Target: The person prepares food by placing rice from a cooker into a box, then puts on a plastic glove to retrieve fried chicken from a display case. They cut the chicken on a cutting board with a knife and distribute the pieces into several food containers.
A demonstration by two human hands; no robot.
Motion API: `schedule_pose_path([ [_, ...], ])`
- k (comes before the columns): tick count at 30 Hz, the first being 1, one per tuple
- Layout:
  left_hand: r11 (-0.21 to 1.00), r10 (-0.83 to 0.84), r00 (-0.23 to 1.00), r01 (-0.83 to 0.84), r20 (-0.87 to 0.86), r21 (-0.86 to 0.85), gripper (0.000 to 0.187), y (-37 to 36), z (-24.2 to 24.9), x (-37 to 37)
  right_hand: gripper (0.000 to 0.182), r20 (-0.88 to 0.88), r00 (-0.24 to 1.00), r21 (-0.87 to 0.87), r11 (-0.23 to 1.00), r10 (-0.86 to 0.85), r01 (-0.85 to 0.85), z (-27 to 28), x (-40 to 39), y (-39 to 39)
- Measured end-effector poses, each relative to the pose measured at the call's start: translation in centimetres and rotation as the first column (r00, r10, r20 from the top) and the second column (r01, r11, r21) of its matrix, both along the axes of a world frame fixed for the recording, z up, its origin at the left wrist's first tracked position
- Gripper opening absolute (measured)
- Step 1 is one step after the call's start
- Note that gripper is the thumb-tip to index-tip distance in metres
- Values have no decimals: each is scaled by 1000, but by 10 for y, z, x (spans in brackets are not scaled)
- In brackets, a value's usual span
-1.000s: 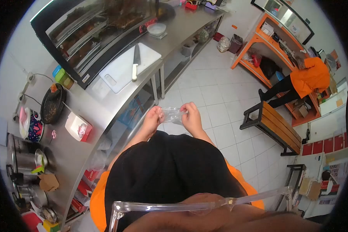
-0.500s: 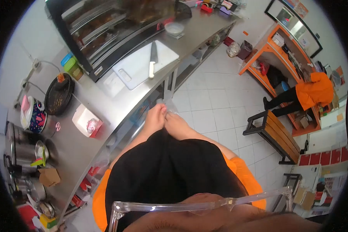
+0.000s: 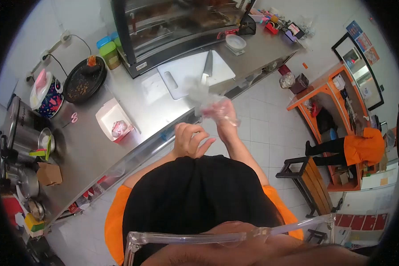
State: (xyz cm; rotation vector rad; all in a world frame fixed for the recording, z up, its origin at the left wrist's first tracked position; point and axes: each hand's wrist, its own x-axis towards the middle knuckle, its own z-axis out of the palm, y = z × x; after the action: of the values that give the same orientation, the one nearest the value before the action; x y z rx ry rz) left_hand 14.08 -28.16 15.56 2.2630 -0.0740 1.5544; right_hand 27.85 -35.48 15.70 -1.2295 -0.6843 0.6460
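Observation:
My right hand (image 3: 221, 113) is raised at the counter's front edge, inside a thin clear plastic glove (image 3: 204, 95). The glove's far end flaps in a blur over the white cutting board (image 3: 186, 73), and its hem shows by the wrist. Motion smears the fingers inside. To the left, my bare left hand (image 3: 190, 137) is in front of my black apron, fingers loosely bent, thumb apart, holding nothing. On the board lies a knife (image 3: 208, 65), its pale handle partly behind the plastic.
The steel counter (image 3: 86, 146) holds a paper tray (image 3: 111, 117) with a wrapped item, pink scissors (image 3: 73, 117), a black round pan (image 3: 82, 86), pots (image 3: 24, 128), a scale (image 3: 236, 43) and a glass display case (image 3: 186, 26). A person in orange (image 3: 363, 146) stands beyond a bench (image 3: 314, 181).
My hands were together at the plastic and are now apart. The right hand, in the plastic, has moved up and right. My view has turned, shifting the counter rightward.

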Motion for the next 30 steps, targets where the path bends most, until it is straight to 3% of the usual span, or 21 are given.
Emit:
schedule_pose_path([
  [1, 999, -2, 998, -1, -57, -54, 40, 3, -1, 1, 31, -124, 991, 123, 992, 51, -36, 0, 5, 2],
  [2, 994, -8, 994, -4, -112, -107, 39, 5, 4, 4, 50, -172, 964, 209, 964, 202, -165, 5, 7, 2],
  [5, 983, 10, 987, -39, -158, -177, 32, 17, 14, 6, 57, -440, 811, 392, 895, 386, -213, 52, -25, 14],
  [8, 983, 15, 990, -40, -140, -179, 24, 36, 9, 10, 64, -412, 762, 429, 844, 499, -321, 44, -18, 26],
  [10, 977, -66, 991, 41, -114, -208, 19, 47, -1, 12, 69, -154, 951, 197, 951, 269, -237, 16, -7, 36],
  [11, 965, -140, 986, 114, -95, -237, 18, 49, -5, 13, 72, 1, 987, 97, 983, 159, -158, 11, -8, 42],
  [14, 926, -261, 965, 239, -37, -291, 19, 55, -11, 12, 67, -18, 997, 255, 964, -78, 80, 9, -4, 62],
  [17, 900, -262, 965, 245, 3, -360, 21, 62, -19, 7, 59, -114, 993, 486, 871, -19, 73, -2, -20, 79],
  [20, 904, -233, 971, 236, 52, -356, 24, 69, -20, 0, 63, -320, 874, 380, 895, 365, -235, -12, -22, 82],
  [23, 930, -203, 976, 217, 78, -297, 24, 81, -17, -3, 69, -272, 902, 68, 942, 335, -329, -4, -23, 91],
  [26, 950, -136, 989, 147, 58, -277, 22, 92, -19, -6, 67, -448, 836, 227, 945, 316, -236, 12, -49, 102],
  [29, 960, -35, 999, 43, 34, -276, 19, 107, -28, -8, 61, -584, 544, 487, 796, 602, -358, -20, -57, 106],
  [30, 961, 1, 1000, 6, 25, -276, 18, 112, -31, -10, 55, -638, 543, 409, 837, 547, -363, -23, -61, 108],
])
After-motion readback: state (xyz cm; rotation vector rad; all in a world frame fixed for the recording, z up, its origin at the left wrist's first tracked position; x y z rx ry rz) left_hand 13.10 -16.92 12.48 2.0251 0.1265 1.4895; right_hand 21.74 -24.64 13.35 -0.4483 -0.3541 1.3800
